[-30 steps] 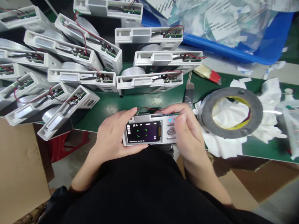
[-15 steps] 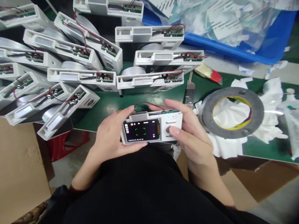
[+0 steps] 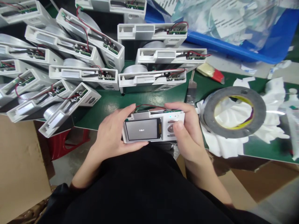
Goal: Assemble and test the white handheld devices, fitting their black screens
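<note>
A white digital camera point(image 3: 143, 130) with its top open is held over the table's front edge, screen facing me. Its screen is grey with small pale marks in the middle, and a small light glows above the buttons. Along its open top runs a red and black wire point(image 3: 149, 105). My left hand point(image 3: 112, 133) grips the left end, thumb along the bottom edge and index finger at the top. Around the right end closes my right hand point(image 3: 190, 133), its thumb on the round button pad. The fingers behind the camera are hidden.
Several similar open-topped cameras point(image 3: 84, 74) stand at the left and back of the green table point(image 3: 93, 115). To the right lie a grey tape roll point(image 3: 259, 121), crumpled white scraps point(image 3: 224, 146), a brush point(image 3: 211, 73) and a flat metal blade point(image 3: 191, 90). Behind is a blue tray point(image 3: 229, 51).
The camera's screen has gone from a dark display with green focus brackets to plain grey with small marks. My right thumb has shifted slightly right and up on the button pad.
</note>
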Available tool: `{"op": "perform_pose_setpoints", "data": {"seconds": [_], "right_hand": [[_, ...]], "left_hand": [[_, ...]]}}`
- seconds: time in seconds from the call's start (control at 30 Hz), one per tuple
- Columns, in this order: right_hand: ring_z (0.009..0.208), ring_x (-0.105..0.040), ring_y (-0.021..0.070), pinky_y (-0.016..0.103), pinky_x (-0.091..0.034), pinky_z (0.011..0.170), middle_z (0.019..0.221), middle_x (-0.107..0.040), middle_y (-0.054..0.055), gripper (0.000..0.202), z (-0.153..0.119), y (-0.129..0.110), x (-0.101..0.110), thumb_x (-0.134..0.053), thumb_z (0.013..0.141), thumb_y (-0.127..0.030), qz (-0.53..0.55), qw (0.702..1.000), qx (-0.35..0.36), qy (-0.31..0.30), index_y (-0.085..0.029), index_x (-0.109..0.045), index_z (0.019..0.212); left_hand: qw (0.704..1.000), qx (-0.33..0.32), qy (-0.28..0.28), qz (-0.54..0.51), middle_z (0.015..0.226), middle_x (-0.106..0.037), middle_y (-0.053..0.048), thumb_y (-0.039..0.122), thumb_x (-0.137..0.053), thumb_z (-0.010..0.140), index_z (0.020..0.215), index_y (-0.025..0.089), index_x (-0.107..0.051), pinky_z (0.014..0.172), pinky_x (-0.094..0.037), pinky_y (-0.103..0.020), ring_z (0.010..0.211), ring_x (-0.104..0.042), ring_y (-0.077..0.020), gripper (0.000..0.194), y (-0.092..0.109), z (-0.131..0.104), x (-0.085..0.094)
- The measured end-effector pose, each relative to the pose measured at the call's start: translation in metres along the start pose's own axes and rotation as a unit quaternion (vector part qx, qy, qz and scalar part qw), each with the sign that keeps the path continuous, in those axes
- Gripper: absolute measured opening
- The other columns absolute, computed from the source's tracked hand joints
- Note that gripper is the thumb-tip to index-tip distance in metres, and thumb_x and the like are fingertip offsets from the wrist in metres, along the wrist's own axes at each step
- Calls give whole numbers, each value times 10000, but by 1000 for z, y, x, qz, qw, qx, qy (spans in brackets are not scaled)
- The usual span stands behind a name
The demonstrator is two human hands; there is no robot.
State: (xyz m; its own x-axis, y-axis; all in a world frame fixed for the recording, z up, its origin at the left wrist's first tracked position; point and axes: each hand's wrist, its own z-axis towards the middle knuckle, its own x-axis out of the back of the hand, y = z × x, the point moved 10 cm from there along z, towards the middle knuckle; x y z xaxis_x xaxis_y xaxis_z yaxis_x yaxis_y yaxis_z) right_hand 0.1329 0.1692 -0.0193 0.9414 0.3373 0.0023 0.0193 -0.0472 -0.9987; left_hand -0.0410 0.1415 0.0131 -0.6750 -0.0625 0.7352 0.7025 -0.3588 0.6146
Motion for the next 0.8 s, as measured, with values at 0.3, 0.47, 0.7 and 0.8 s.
{"op": "perform_pose_setpoints", "data": {"seconds": [0.3,0.47,0.7,0.8], "right_hand": [[831,-690,215,377,-575,676,1066,-723,38,301,-2,-3,8,-562,1054,-572,-53,996,6,75,-375,-649,1264],[779,-668,183,328,-538,609,1010,-720,22,281,-2,-5,12,-556,1067,-553,-75,993,23,88,-333,-683,1186],[763,-670,184,346,-564,659,1018,-723,16,333,-2,-5,12,-529,1072,-579,-73,994,28,81,-310,-677,1201],[765,-681,189,355,-584,673,1037,-728,23,360,-1,-5,12,-520,1069,-600,-75,994,26,82,-315,-681,1220]], "left_hand": [[1000,5,-12,-7,1317,-756,-79,615,-848,801,1551,293,-387,887,-657,-417,1106,-787,-312,938,-2,-1,-2],[1000,4,-19,4,1253,-775,-67,672,-809,801,1535,296,-415,856,-657,-429,1038,-800,-312,913,-2,0,-5],[999,15,-25,-13,1259,-771,-56,664,-814,808,1576,313,-390,880,-636,-435,1031,-788,-311,945,-4,-1,-6],[999,15,-31,7,1252,-765,-67,715,-776,819,1553,292,-403,877,-633,-411,1027,-793,-302,926,-4,-1,-7]]}}
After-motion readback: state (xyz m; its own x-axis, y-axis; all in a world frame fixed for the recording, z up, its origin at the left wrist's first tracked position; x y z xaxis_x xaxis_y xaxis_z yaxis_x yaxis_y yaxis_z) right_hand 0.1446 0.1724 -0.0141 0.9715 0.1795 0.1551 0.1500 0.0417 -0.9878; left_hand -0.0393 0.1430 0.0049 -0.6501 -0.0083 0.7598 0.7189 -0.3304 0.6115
